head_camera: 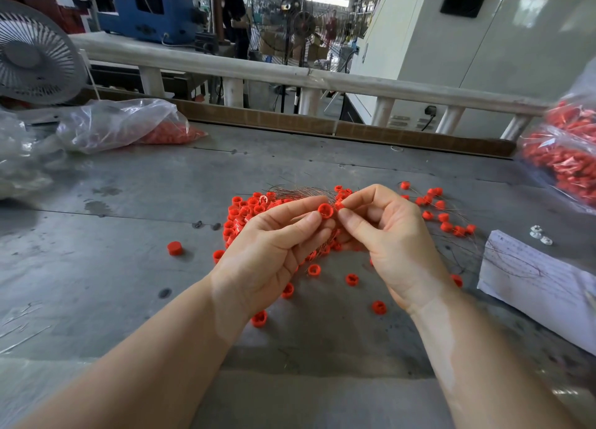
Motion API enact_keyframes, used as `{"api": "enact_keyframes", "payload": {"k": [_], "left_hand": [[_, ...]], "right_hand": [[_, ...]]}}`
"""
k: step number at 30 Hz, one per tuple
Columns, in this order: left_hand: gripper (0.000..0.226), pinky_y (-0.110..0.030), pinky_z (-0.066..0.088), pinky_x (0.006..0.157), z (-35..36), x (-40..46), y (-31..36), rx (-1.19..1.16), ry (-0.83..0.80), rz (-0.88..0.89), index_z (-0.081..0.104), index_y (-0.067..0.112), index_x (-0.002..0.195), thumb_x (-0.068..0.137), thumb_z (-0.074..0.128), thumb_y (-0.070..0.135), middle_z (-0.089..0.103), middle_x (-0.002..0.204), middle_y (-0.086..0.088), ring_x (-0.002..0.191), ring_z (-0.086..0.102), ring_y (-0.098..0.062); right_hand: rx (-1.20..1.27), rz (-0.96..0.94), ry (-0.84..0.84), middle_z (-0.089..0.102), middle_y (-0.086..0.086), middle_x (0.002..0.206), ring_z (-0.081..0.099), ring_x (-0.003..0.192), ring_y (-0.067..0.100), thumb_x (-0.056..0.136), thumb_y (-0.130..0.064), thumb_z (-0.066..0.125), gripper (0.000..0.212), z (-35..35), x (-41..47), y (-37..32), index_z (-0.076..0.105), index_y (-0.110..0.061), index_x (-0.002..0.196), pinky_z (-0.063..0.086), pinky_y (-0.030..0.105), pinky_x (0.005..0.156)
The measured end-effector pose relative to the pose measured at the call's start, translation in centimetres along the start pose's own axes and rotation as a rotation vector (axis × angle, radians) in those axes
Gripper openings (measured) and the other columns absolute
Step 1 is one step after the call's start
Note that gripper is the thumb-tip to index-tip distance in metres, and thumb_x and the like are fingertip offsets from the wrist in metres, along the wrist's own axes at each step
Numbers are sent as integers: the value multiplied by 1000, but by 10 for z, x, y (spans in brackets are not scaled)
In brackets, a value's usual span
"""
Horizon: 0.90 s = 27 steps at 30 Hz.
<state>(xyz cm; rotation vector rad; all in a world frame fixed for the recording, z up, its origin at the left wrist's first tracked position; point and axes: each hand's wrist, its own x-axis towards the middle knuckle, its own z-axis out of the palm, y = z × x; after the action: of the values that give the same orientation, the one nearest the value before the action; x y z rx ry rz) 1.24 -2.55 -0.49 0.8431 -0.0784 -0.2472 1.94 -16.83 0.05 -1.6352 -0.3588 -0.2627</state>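
My left hand pinches a small red plastic cap between thumb and fingers, its open side facing me. My right hand meets it from the right, with thumb and forefinger pinching a second small red piece against the cap. Both hands hover above a pile of red caps on the grey metal table. A bundle of thin wires lies behind the pile. Single caps lie scattered around.
A clear bag with red caps lies at the back left beside a white fan. Bags of red parts sit at the right edge. A white paper sheet and small white nuts lie to the right. A railing borders the table's far side.
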Motion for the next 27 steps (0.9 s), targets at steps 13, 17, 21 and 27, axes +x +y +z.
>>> {"api": "enact_keyframes", "payload": {"k": [13, 17, 21, 27], "left_hand": [[24, -16, 55, 63, -1, -1, 1, 50, -16, 3, 76, 8, 83, 67, 60, 3, 73, 82, -8, 76, 71, -11], [22, -15, 54, 62, -1, -1, 1, 63, -12, 22, 77, 9, 80, 66, 61, 4, 73, 78, -7, 73, 71, -10], [22, -16, 55, 63, 0, -1, 1, 46, -14, -1, 76, 7, 82, 68, 59, 5, 73, 78, -7, 73, 70, -10], [20, -16, 56, 64, 1, -1, 1, 50, -2, 3, 77, 9, 76, 66, 60, 3, 73, 77, -7, 72, 70, -10]], "right_hand": [[-89, -37, 31, 61, -9, 55, 53, 49, 5, 86, -5, 64, 22, -3, 0, 2, 60, -23, 75, 45, 18, 49], [-98, -40, 37, 59, -8, 54, 50, 47, 5, 85, -5, 65, 22, -3, 0, 1, 61, -23, 74, 44, 18, 48], [-89, -30, 36, 59, -8, 54, 49, 46, 3, 85, -5, 65, 22, -3, 0, 1, 61, -23, 73, 42, 16, 47], [-90, -17, 48, 61, -7, 55, 49, 45, 3, 84, -5, 66, 25, -4, 0, 1, 62, -25, 69, 41, 14, 46]]}}
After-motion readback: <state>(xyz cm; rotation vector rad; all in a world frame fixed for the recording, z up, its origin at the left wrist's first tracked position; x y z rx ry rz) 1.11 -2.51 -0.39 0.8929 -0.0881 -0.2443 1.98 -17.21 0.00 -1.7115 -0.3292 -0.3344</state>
